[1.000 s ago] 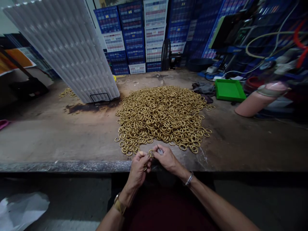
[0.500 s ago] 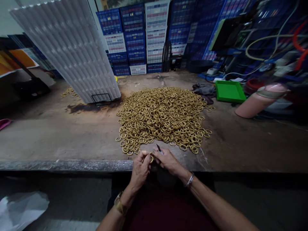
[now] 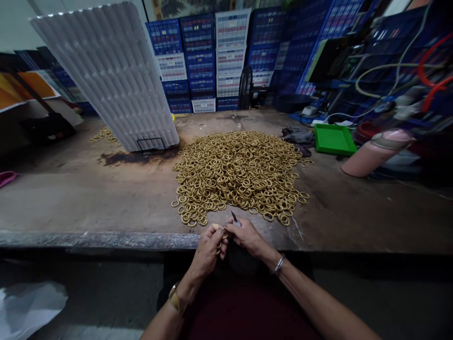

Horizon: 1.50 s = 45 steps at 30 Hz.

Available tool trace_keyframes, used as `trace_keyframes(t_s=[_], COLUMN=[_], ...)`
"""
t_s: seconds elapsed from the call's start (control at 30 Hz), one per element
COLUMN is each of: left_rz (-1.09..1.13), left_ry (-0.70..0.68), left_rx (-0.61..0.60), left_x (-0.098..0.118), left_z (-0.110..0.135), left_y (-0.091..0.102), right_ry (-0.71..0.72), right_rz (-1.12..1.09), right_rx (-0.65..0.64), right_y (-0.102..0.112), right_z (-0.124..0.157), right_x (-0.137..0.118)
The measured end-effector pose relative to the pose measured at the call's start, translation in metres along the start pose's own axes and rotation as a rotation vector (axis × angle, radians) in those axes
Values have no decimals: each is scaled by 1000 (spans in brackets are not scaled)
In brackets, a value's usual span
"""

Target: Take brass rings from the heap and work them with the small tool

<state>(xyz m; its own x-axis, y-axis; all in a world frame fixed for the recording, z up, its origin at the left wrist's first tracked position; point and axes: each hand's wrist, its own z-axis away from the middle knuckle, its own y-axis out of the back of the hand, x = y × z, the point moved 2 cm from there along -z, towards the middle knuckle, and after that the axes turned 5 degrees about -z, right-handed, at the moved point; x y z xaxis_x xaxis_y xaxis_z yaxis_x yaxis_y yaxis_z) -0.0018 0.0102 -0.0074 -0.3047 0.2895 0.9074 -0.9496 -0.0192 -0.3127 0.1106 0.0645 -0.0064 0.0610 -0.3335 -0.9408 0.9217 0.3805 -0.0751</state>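
Just over the front edge of the table, my left hand (image 3: 208, 246) is closed with a brass-coloured ring (image 3: 225, 233) between thumb and fingers. A further ring (image 3: 218, 248) shows lower among its fingers. My right hand (image 3: 248, 237) is closed around a small knife (image 3: 234, 217), whose dark pointed blade sticks up past the fingers. Its fingertips meet the ring at the left hand, and just what they touch there is partly hidden. Beyond both hands a large heap of brass-coloured rings (image 3: 237, 172) spreads over the worn table (image 3: 88, 203).
A stack of pale ribbed sheets (image 3: 109, 80) leans in a black wire stand (image 3: 151, 145) at the left. To the right are a green tray (image 3: 334, 140), a pink bottle (image 3: 377, 152) and a dark cloth (image 3: 299, 136). Blue and white crates (image 3: 231, 56) are piled at the back.
My left hand has turned slightly, so a second ring now shows lower in its fingers. The knife stays in my right hand. The whole view has shifted a little.
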Motion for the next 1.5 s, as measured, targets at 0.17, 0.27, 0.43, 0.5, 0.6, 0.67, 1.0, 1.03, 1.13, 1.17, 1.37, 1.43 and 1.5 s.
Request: trace_keyframes(t_s=[0.17,0.27,0.43,0.5,0.6,0.67,1.0,1.03,1.13,1.17,1.37,1.43,1.5], left_rz=[-4,-3,-89,-137,-184,-196,-206,-212,-225,-225,-178,-138,-110], left_ry=[-54,-58,-86,-115,-149,-162,-141,-139,-144,-146,-133,-91,-38], left_rx=[5,32,30,21,23,26,35,46,68,70,24,6,-62], left_x=[-2,-2,-1,-1,0,0,4,5,5,5,-2,0,6], left_z=[3,3,2,3,3,3,5,6,6,6,9,17,28], left_y=[0,1,0,0,0,1,1,1,2,2,4,-1,-8], right_ry=[6,106,376,410,422,424,469,471,467,464,402,366,320], right_rz=[-3,178,592,690,737,734,801,824,874,882,917,978,1073], right_rx=[17,101,24,-23,-54,-72,-53,-33,0,-1,-54,-36,42], right_y=[0,3,3,3,3,4,1,1,0,0,0,4,11], right_z=[4,8,19,22,22,22,28,28,27,27,23,20,15], right_x=[-6,-6,-5,-5,-5,-5,-3,-3,-2,-1,1,0,-3])
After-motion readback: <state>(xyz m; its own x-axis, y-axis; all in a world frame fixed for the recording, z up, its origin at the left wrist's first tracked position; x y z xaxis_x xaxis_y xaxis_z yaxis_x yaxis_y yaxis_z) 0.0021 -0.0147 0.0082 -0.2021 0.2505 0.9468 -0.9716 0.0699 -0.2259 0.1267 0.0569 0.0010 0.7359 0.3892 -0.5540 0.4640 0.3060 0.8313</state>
